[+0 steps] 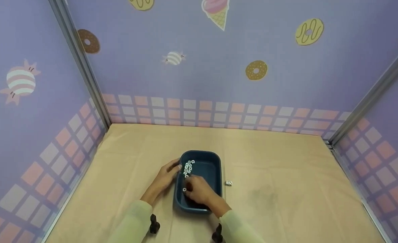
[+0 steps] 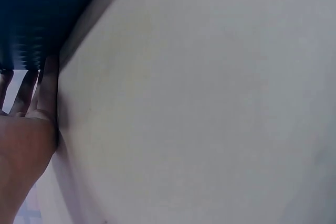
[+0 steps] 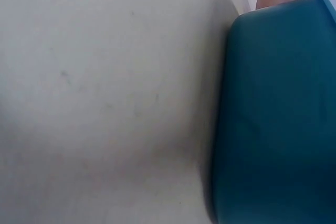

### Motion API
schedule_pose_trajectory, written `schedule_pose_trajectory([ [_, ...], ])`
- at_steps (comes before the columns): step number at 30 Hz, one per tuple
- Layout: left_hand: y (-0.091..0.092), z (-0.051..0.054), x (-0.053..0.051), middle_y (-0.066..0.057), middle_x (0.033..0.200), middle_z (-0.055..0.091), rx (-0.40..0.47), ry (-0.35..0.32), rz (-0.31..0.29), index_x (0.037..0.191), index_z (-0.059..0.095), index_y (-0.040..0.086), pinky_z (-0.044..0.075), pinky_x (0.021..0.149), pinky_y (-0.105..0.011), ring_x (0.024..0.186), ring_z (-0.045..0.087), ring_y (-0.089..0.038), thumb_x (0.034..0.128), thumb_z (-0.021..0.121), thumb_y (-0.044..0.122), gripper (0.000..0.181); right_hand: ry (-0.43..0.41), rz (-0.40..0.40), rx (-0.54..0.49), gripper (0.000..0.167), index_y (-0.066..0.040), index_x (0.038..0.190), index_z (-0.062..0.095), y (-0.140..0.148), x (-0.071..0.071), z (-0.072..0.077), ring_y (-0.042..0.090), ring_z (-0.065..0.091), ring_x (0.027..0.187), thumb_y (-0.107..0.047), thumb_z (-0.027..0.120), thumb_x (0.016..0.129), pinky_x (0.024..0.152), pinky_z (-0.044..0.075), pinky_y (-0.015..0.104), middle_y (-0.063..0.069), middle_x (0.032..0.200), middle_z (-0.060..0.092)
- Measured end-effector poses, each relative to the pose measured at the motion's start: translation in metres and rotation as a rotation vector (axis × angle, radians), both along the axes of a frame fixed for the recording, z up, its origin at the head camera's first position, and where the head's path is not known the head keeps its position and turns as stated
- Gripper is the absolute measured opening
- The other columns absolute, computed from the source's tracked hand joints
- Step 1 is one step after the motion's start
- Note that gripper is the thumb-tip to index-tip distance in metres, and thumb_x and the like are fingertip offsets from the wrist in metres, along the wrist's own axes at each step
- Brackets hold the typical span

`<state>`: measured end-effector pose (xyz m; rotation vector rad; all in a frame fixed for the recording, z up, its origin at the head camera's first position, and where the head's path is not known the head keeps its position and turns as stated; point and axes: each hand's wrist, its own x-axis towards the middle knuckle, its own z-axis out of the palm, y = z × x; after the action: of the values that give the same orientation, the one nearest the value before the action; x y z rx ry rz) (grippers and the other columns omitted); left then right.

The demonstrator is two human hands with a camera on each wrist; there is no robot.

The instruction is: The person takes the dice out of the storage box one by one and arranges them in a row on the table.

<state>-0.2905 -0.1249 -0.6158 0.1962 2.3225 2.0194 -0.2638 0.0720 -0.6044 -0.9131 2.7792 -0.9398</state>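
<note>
A dark blue rectangular tub (image 1: 199, 210) stands on the cloth-covered table. Inside, a cluster of small white dice (image 1: 188, 167) lies along its left wall. At the tub's left side, my left hand (image 1: 166, 173) grips the wall, thumb at the rim and fingers against the outside; the left wrist view shows these fingers (image 2: 48, 85) by the blue wall. My right hand (image 1: 200, 190) reaches down into the tub with bent fingers. One die (image 1: 184, 189) shows at its fingertips; whether it is pinched is unclear. The right wrist view shows mainly the tub's outer wall (image 3: 278, 119).
Two dice (image 1: 229, 183) lie on the beige tablecloth (image 1: 286, 189) just right of the tub. Purple patterned panels (image 1: 199, 77) enclose the table at the back and both sides, with metal posts (image 1: 84, 67) at the corners.
</note>
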Motion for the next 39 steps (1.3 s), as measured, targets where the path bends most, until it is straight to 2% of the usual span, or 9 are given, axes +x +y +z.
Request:
schedule_pose_trajectory([
  [8, -0.003, -0.001, -0.001, -0.013, 0.16, 0.051, 0.021, -0.037, -0.02, 0.156, 0.053, 0.01, 0.033, 0.124, -0.055, 0.151, 0.042, -0.034, 0.1088, 0.061, 0.028, 0.051, 0.016, 0.0, 0.026, 0.014, -0.01, 0.102, 0.073, -0.003, 0.001, 0.001, 0.009, 0.057, 0.082, -0.009, 0.08, 0.09, 0.073, 0.053, 0.027, -0.006, 0.091, 0.062],
  [15, -0.003, -0.002, -0.002, -0.014, 0.16, 0.05, 0.009, -0.045, -0.029, 0.156, 0.052, 0.01, 0.029, 0.126, -0.054, 0.152, 0.041, -0.035, 0.1094, 0.06, 0.028, 0.051, 0.06, 0.025, 0.024, 0.015, -0.007, 0.101, 0.074, -0.003, 0.002, 0.003, 0.01, 0.058, 0.082, -0.008, 0.08, 0.088, 0.073, 0.054, 0.028, -0.004, 0.092, 0.063],
  [22, -0.002, -0.002, -0.003, -0.012, 0.162, 0.048, -0.001, -0.06, -0.051, 0.158, 0.051, 0.012, 0.033, 0.124, -0.054, 0.152, 0.041, -0.034, 0.1094, 0.06, 0.032, 0.053, 0.12, 0.005, 0.011, 0.013, -0.005, 0.098, 0.072, -0.002, 0.004, 0.005, 0.01, 0.057, 0.08, -0.009, 0.08, 0.088, 0.07, 0.053, 0.027, -0.002, 0.09, 0.061],
  [28, -0.003, -0.003, -0.003, -0.012, 0.162, 0.049, 0.006, -0.077, -0.042, 0.157, 0.052, 0.012, 0.039, 0.12, -0.054, 0.147, 0.047, -0.034, 0.1096, 0.06, 0.031, 0.052, 0.167, 0.062, -0.027, 0.012, -0.008, 0.099, 0.071, -0.003, 0.007, 0.008, 0.007, 0.059, 0.081, -0.009, 0.079, 0.09, 0.071, 0.053, 0.023, -0.002, 0.093, 0.063],
  [34, -0.003, -0.003, -0.004, -0.011, 0.161, 0.05, 0.019, -0.103, -0.03, 0.155, 0.055, 0.012, 0.041, 0.12, -0.053, 0.147, 0.048, -0.033, 0.1085, 0.062, 0.031, 0.051, 0.109, 0.118, -0.04, 0.011, -0.009, 0.103, 0.072, 0.005, 0.01, 0.02, 0.005, 0.058, 0.082, -0.009, 0.077, 0.093, 0.072, 0.052, 0.019, -0.004, 0.094, 0.066],
  [39, -0.002, -0.005, -0.004, -0.014, 0.16, 0.051, 0.036, -0.103, -0.032, 0.155, 0.054, 0.009, 0.038, 0.121, -0.053, 0.149, 0.046, -0.035, 0.1083, 0.062, 0.031, 0.052, 0.064, 0.143, -0.091, 0.014, -0.008, 0.108, 0.073, 0.029, 0.016, 0.038, 0.004, 0.062, 0.086, -0.008, 0.076, 0.094, 0.076, 0.056, 0.02, -0.004, 0.097, 0.068],
])
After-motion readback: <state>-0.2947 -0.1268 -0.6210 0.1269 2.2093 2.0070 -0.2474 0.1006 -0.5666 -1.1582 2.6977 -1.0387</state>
